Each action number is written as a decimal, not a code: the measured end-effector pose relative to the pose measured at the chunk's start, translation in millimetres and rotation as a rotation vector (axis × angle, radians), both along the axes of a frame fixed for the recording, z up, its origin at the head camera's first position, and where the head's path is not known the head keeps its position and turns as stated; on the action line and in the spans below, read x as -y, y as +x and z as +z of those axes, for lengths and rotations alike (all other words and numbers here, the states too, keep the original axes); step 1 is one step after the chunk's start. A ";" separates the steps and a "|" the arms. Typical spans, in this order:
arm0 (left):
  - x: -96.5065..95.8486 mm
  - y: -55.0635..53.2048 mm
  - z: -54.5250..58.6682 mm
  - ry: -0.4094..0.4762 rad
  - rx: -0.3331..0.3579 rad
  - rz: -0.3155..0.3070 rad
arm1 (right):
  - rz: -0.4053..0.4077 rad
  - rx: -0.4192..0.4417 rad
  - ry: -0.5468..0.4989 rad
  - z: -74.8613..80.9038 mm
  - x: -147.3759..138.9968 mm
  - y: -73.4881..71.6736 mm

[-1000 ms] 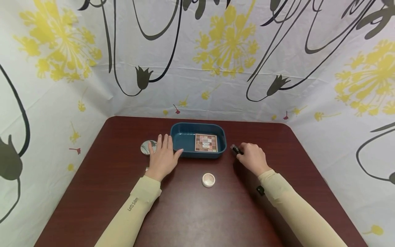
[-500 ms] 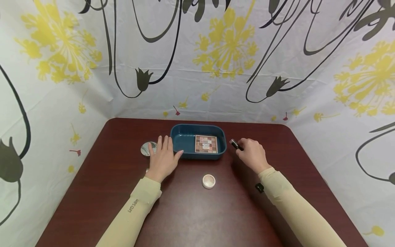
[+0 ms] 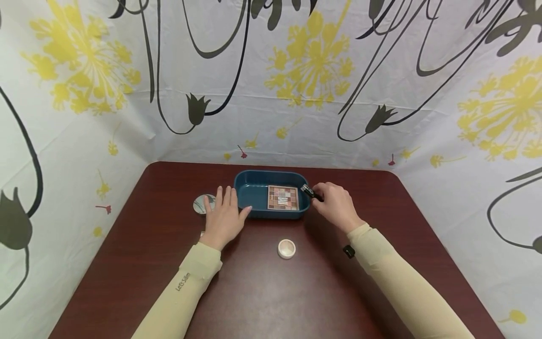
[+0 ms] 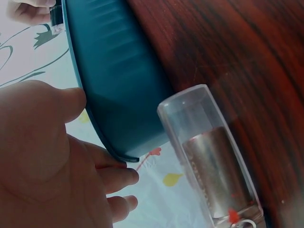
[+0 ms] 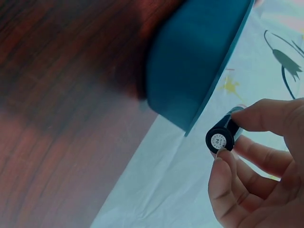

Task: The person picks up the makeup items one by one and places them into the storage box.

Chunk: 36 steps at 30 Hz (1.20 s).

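My right hand (image 3: 336, 207) pinches a small black lipstick tube (image 3: 312, 193) with a clear end, above the right rim of the blue tray (image 3: 271, 214). In the right wrist view the tube's round base (image 5: 218, 141) shows a white label reading 04. My left hand (image 3: 224, 219) has its fingers extended at the tray's left end, with the thumb (image 4: 71, 104) at the rim in the left wrist view. A patterned makeup palette (image 3: 282, 197) lies in the right part of the tray.
A small round white-rimmed pot (image 3: 286, 249) stands in front of the tray. A round disc (image 3: 201, 204) lies left of it, partly behind my left hand. A clear-topped cylinder (image 4: 213, 161) stands close to my left wrist. Patterned cloth (image 3: 275, 136) hangs behind the table.
My right hand has lifted the lipstick tube and carried it left, from beside the tray to over its right rim. The left hand stays in place.
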<state>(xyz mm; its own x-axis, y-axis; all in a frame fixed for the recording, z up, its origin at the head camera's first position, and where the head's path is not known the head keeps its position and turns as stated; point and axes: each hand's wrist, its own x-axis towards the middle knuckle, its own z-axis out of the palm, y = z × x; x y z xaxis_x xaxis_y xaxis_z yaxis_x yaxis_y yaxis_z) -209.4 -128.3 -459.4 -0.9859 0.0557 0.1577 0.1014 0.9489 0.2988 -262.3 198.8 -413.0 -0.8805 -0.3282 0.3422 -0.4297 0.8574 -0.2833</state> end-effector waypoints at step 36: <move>1.5 0.5 0.2 -0.002 -0.005 0.000 | 0.196 -0.021 0.185 -1.4 43.2 -17.6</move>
